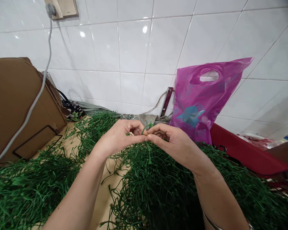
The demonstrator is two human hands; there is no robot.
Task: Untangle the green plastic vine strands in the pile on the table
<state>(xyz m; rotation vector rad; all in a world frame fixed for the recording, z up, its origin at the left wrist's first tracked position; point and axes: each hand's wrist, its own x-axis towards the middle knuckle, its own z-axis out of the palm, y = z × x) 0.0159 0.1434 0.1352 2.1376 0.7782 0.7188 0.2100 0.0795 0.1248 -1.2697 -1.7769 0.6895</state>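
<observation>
My left hand (pixel 121 135) and my right hand (pixel 172 140) meet fingertip to fingertip at the middle of the view. Both pinch a thin green stem (pixel 146 128), part of which shows above and below the fingers. Where exactly each fingertip grips it is hidden. Right under my hands spreads a large heap of similar green stems (pixel 144 179), thin and tangled, with small knobbed tips. Another pile of green stems (pixel 33 188) lies to the left, by my left forearm.
A brown cardboard box (pixel 19 105) stands at the left, with a grey cable (pixel 42 86) hanging in front. A pink plastic bag (pixel 204 102) leans on the white tiled wall (pixel 132 57). Behind the heap at right is a red container (pixel 249 153). Some tan tabletop (pixel 107 198) shows between the piles.
</observation>
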